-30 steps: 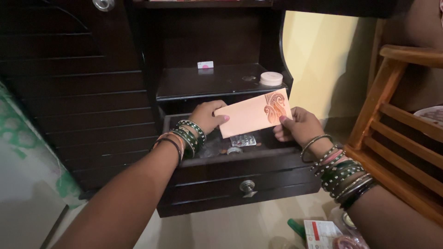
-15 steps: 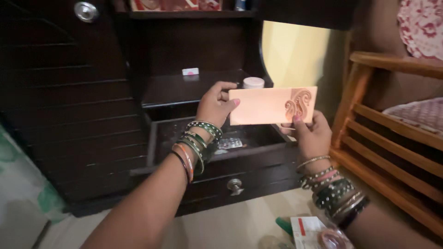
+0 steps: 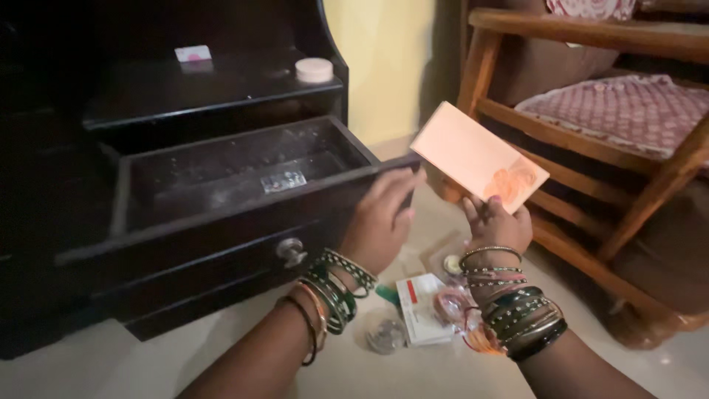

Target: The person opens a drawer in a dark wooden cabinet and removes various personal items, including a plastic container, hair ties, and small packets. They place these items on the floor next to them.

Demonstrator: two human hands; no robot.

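The right hand [image 3: 496, 225] pinches a peach envelope [image 3: 478, 156] by its lower edge, thumb and fingers closed on the corner that carries an orange swirl print. The envelope is tilted, its far corner rising toward the wooden chair [image 3: 591, 140], and it hangs in the air above the floor, clear of the drawer and with a gap between it and the chair's slats.

The left hand [image 3: 382, 222] lies against the front right corner of the open drawer [image 3: 221, 185], fingers curled over the top edge of its front panel; it holds nothing else. The drawer is pulled well out of the dark cabinet [image 3: 44, 222], so its front edge juts into the room. Inside, a small foil pill strip [image 3: 283, 180] lies on the dusty bottom toward the back; the rest of the drawer floor is bare. A metal knob [image 3: 292, 252] sits on the panel below, just left of the left wrist.

On the shelf [image 3: 185, 89] above the drawer a round white jar [image 3: 314, 69] stands near the right edge and a small white and pink card [image 3: 193, 53] lies farther back.

On the floor [image 3: 111, 362] between the two wrists lie a white box [image 3: 419, 307] and some small packets, near the chair's leg. Bare floor stretches to the left, in front of the cabinet.
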